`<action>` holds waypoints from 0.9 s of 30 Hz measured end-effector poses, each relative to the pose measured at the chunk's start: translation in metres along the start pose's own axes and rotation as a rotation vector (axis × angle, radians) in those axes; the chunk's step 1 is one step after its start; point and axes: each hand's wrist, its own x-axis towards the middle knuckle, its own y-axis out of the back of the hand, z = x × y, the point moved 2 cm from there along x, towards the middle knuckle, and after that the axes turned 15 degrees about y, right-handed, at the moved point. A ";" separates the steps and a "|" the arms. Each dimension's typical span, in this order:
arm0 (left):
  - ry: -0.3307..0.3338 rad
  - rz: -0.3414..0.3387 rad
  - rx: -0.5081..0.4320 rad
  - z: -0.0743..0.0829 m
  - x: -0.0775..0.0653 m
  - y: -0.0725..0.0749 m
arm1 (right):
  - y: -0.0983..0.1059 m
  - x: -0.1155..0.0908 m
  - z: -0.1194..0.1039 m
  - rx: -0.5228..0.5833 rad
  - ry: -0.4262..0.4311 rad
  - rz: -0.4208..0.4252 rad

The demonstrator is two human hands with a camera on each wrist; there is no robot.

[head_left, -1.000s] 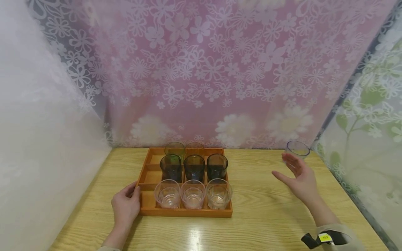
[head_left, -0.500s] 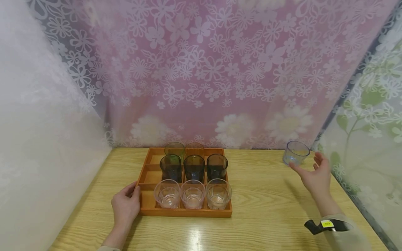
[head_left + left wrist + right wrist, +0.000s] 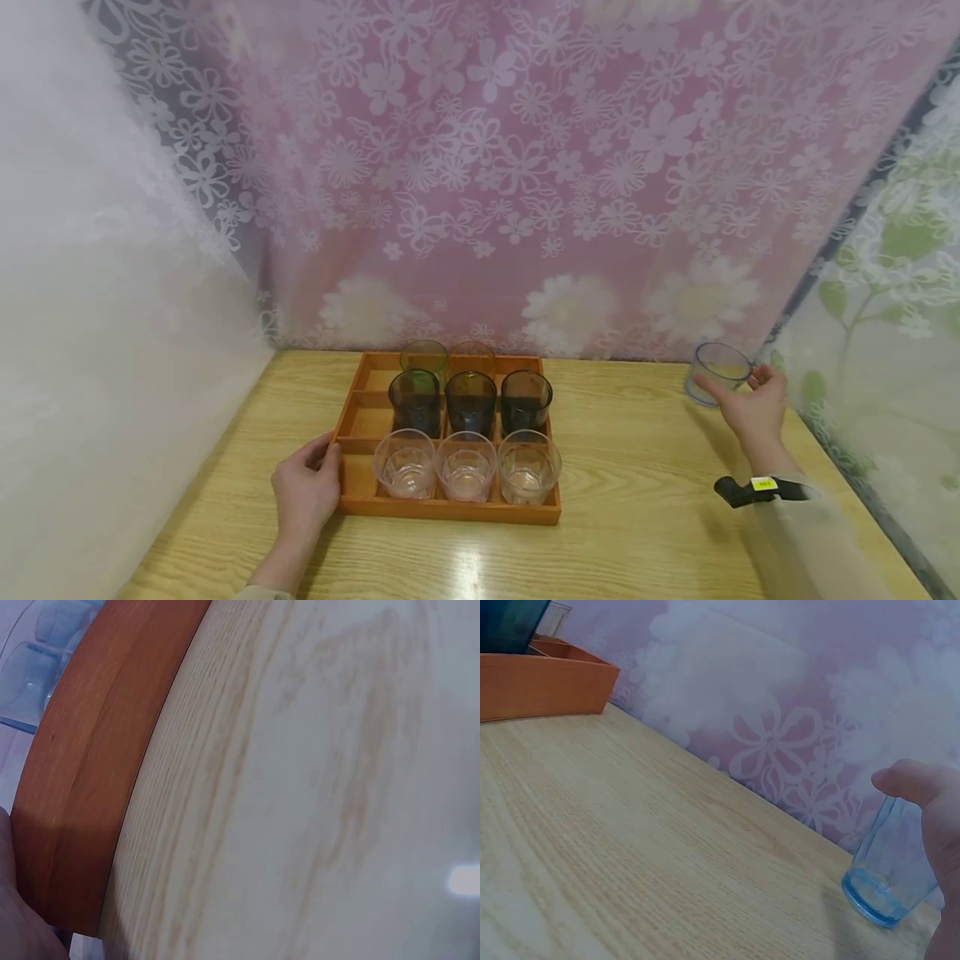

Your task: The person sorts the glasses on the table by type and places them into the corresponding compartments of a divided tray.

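Observation:
At the far right of the table, my right hand (image 3: 753, 412) grips a clear bluish drinking glass (image 3: 699, 390) from its near right side. The thumb lies on the glass's front and the fingers reach round its right. In the right wrist view the thumb is near the rim of the glass (image 3: 877, 892), whose base looks to be at the tabletop. My left hand (image 3: 306, 483) holds the left wall of an orange-brown wooden tray (image 3: 450, 510), thumb and fingers pinching the edge. The tray wall (image 3: 97, 750) fills the left side of the left wrist view.
Inside the divided tray stand three clear glasses in front, such as one clear glass (image 3: 528, 471), three dark glasses (image 3: 470, 404) in the middle row, and a green glass (image 3: 424, 357) and an amber glass (image 3: 474, 357) behind. A pink floral curtain (image 3: 525, 208) hangs behind the table (image 3: 622, 467).
My right hand has moved from in front of the bluish glass round to its right side and taken hold of it. The left hand stays on the tray; the view has shifted slightly.

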 end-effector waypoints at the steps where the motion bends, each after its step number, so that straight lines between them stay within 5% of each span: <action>1: 0.002 -0.001 -0.003 0.000 0.000 0.000 | -0.002 0.002 0.002 0.008 -0.007 -0.002; 7: -0.009 -0.011 -0.024 0.002 0.000 0.001 | -0.009 0.011 0.010 0.061 -0.012 -0.021; 27: -0.010 -0.002 -0.005 -0.002 0.002 0.001 | -0.010 0.026 0.023 -0.011 0.122 -0.081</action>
